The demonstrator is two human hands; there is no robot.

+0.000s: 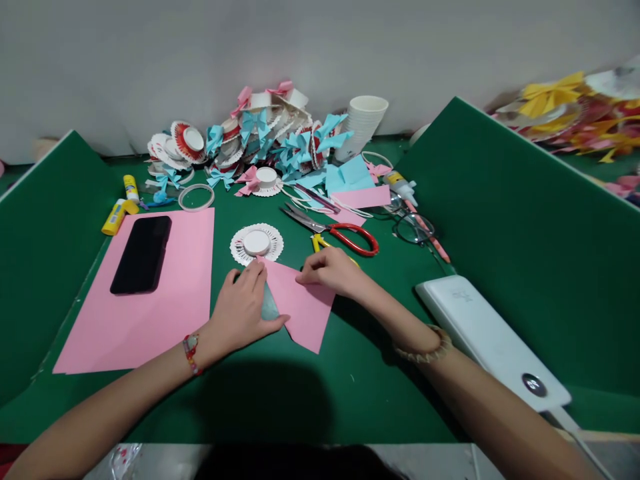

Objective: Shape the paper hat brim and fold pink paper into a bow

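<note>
A piece of pink paper [301,308] lies at a slant on the green table in front of me. My left hand [244,303] holds it along its left side, fingertips at the top corner and thumb spread to the lower edge. The fingers of my right hand [327,270] are pinched together on its upper right part. Just beyond my left fingertips sits a white pleated paper disc [240,248] with a round white piece [257,243] on top. Red-handled scissors [345,233] lie behind my right hand, by a yellow-handled tool [318,241] partly hidden.
Pink sheets [165,327] lie left under a black phone [143,255], near glue sticks [115,217]. Paper crafts with bows [255,130] and white cups [365,120] stand at the back. Glasses [415,228] and a white power bank [493,340] lie right, beside a green partition [520,220].
</note>
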